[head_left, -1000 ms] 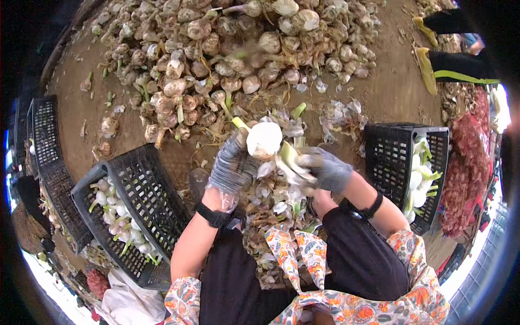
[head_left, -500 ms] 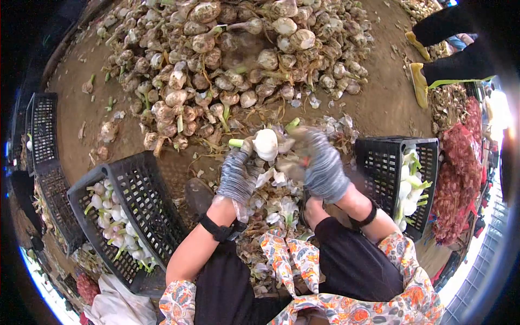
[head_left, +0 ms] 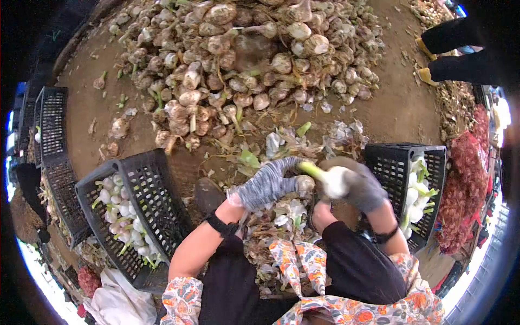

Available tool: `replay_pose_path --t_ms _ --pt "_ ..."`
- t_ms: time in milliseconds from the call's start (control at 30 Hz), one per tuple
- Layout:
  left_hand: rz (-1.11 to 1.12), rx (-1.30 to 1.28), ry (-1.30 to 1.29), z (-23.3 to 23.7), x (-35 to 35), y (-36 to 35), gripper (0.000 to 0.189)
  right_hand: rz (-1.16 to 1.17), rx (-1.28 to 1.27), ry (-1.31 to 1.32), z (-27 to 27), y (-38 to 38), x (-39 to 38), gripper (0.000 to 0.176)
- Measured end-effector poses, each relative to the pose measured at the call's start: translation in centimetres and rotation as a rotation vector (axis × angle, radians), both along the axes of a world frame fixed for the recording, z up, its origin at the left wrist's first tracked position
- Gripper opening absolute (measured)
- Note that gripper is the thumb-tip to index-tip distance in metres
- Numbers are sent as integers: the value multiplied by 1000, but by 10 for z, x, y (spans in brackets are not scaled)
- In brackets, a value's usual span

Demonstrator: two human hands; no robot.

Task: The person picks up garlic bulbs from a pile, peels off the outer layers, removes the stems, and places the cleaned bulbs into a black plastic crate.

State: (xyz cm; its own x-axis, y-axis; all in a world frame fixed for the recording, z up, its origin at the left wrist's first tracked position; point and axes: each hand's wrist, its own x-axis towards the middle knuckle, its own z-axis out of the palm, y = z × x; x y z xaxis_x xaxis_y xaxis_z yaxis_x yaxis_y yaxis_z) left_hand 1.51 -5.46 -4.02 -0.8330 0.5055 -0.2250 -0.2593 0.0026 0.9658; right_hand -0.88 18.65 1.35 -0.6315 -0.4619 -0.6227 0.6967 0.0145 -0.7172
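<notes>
A peeled white garlic bulb (head_left: 335,182) with a short green stem is between my two gloved hands, its stem pointing left. My left hand (head_left: 269,185), in a grey knitted glove, has its fingers and thumb closed about the stem end. Against the bulb's right side is my right hand (head_left: 366,187), its fingers curled round it and smeared by motion; whether it holds anything else is hidden. Beneath both hands lie loose papery garlic skins (head_left: 287,214). Just beyond them is a large heap of unpeeled, soil-stained garlic (head_left: 192,76).
A tilted black crate (head_left: 154,184) of cleaned garlic is on my left, another crate (head_left: 387,168) on my right. Red mesh sacks (head_left: 463,189) line the far right. A person's dark-trousered legs (head_left: 455,67) show at upper right. More crates (head_left: 53,124) stand far left.
The bulb has moved right and down, from my left hand's fingertips to between both hands. My left hand has turned to point right; my right hand has come down onto the bulb.
</notes>
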Motion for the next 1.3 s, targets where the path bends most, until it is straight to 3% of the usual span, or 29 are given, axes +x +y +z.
replay_pose_path --t_ms 33,67,100,167,233,267,300,367,433,467,500,533,633,700,767,800,833,900,933,1000,1167,1233,1300 --pt "67 34 -66 4 -5 -2 41 -2 86 163 14 20 0 60" --pt "171 -283 56 -12 -10 -12 41 -70 341 308 27 46 1 64" --pt "271 -599 175 -37 -15 -26 43 -142 403 367 48 69 2 51" --pt "376 -929 408 -72 -31 -60 46 -294 845 513 73 118 12 36" --pt "112 -1496 635 -91 -55 -82 53 205 1708 1128 82 171 26 32" --pt "52 -1488 525 -90 -66 -87 52 33 1725 1137 87 152 25 34" --pt "-10 -1473 418 -89 -74 -88 51 26 1741 1134 89 128 20 34" --pt "47 -1433 444 -105 -77 -87 46 -73 1231 954 94 80 14 32" --pt "-16 -1483 388 -91 -79 -81 41 -23 868 782 65 49 17 29" --pt "74 -1478 486 -107 -74 -84 41 273 888 790 69 26 3 27" --pt "31 -1517 477 -96 -73 -81 41 383 782 629 46 20 -3 29" --pt "1 -1520 412 -93 -77 -79 42 485 709 698 26 14 -7 34" --pt "218 -1407 391 -62 -65 -70 37 590 630 665 -38 -17 -16 48" --pt "519 -1066 560 -58 -43 -67 29 517 461 581 -59 -40 -21 58" --pt "539 -758 102 -20 -35 -46 35 474 412 539 -69 -58 -28 68" --pt "578 -519 125 -29 -23 -35 38 371 356 773 -117 -62 -26 74" --pt "605 -279 144 -40 -13 -25 42 294 336 609 -101 -69 -29 69" --pt "513 -30 -236 -21 0 -4 48 272 312 523 -91 -76 -29 55" --pt "510 104 -255 -14 6 2 48 199 204 639 -74 -76 -24 41" --pt "452 322 -209 -10 10 4 54 86 138 664 -98 -74 -21 33" --pt "508 244 -149 18 14 10 62 110 145 610 -82 -68 -25 30" --pt "532 353 -155 23 14 14 61 97 153 605 -64 -67 -26 31" --pt "545 357 -146 18 16 14 58 119 205 636 -81 -66 -27 32"
